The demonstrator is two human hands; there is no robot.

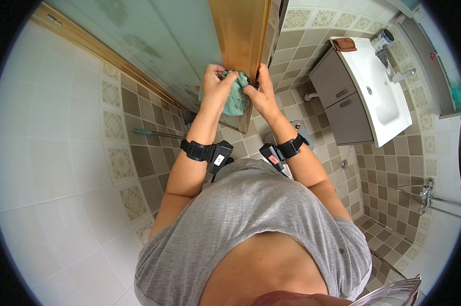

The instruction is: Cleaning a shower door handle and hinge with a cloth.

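Note:
A crumpled green cloth lies against the gold-coloured frame of a frosted glass door. My left hand grips the cloth from the left, its thumb pressed on top. On the other side, my right hand pinches the cloth's right edge with the thumb. Its fingers reach around the outer edge of the door frame, where their tips are partly hidden.
To the right stands a grey vanity cabinet with a white washbasin, a brown cloth on its corner. A grey object sits on the tiled floor below my right forearm. A green-ended pole leans at left. A shower mixer juts from the right wall.

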